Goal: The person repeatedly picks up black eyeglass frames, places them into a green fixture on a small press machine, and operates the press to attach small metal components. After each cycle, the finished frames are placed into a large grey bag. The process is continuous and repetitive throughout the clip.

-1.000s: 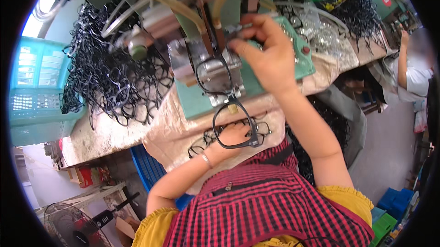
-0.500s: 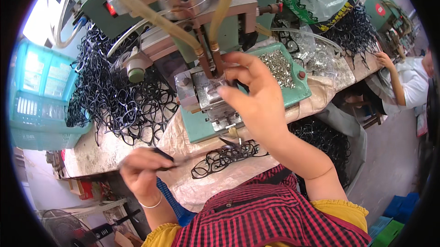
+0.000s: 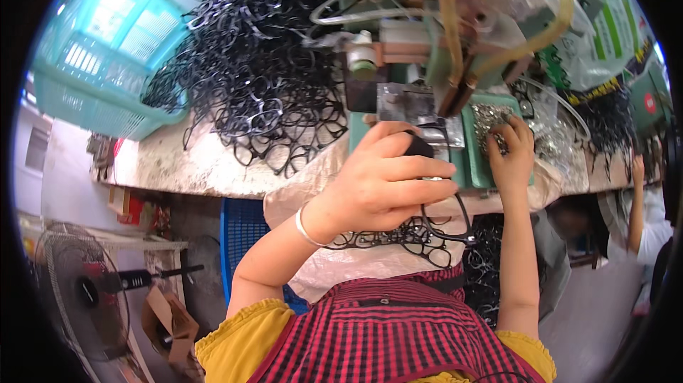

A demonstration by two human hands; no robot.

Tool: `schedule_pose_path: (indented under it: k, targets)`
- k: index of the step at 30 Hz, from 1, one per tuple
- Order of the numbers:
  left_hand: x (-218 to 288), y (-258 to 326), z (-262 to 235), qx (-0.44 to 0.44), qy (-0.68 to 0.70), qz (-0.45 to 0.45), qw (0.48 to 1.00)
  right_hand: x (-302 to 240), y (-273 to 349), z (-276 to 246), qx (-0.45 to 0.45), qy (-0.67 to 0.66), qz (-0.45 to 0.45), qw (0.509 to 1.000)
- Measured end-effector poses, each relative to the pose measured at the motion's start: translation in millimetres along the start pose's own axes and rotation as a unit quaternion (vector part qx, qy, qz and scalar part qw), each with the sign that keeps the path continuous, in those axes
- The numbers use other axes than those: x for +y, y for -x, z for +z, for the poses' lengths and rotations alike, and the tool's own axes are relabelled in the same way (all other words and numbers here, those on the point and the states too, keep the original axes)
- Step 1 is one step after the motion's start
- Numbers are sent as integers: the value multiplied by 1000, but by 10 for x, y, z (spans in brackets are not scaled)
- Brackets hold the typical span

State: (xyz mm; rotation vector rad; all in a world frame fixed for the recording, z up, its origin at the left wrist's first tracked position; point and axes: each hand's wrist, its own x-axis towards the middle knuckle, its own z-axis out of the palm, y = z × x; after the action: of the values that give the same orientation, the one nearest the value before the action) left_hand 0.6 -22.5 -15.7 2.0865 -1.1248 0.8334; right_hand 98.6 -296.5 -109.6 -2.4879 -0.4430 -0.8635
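My left hand [image 3: 388,180] is closed in front of the machine, with a black eyeglass frame [image 3: 462,223] hanging from its fingers, one rim and a temple end showing. A black rounded piece [image 3: 420,143] shows at its index finger; its kind is partly hidden. Over on the right, my right hand [image 3: 511,155] dips its fingertips into small silvery metal pieces [image 3: 486,118] in a green tray [image 3: 478,169]. Its thumb and fingers stand apart, with pieces visible between them. Behind the left hand is the machine's metal block [image 3: 409,102], under two brown tips [image 3: 455,95] fed by yellowish tubes [image 3: 449,20].
A big heap of black eyeglass frames [image 3: 260,77] covers the bench at left, beside turquoise baskets [image 3: 121,98]. More frames [image 3: 420,241] lie on the sheet [image 3: 320,269] before me. A fan [image 3: 82,290] stands at lower left. A co-worker's arm [image 3: 635,205] shows at far right.
My view has turned left. My right hand has left the machine's tips for the tray of metal pieces. My left hand has come up from the lower left to the machine, holding an eyeglass frame.
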Motion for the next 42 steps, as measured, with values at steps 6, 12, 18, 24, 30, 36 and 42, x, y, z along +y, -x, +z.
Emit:
schedule_pose_path:
  k: [6, 12, 18, 24, 30, 36, 42]
  targets:
    - [335, 296, 126, 82, -74, -106, 988, 45, -262, 209, -33, -2, -84, 996]
    - [-1, 716, -849, 122, -363, -349, 855, 135, 118, -138, 98, -407, 281, 864]
    - [-972, 1244, -743, -144, -465, -353, 799, -202, -160, 231, 68, -431, 287, 853]
    - [-761, 552, -1012, 87, -350, -347, 866, -357, -281, 27, 10, -352, 208, 913]
    - [-613, 1174, -798, 337, 9, -524, 782, -97, 192, -106, -17, -248, 205, 947]
    - [-317, 1182, -363, 342, 85, -558, 752, -489, 280, -504, -61, -380, 206, 900]
    - [-507, 905, -202, 264, 304, -550, 732, -951, -500, -154, -109, -534, 197, 815]
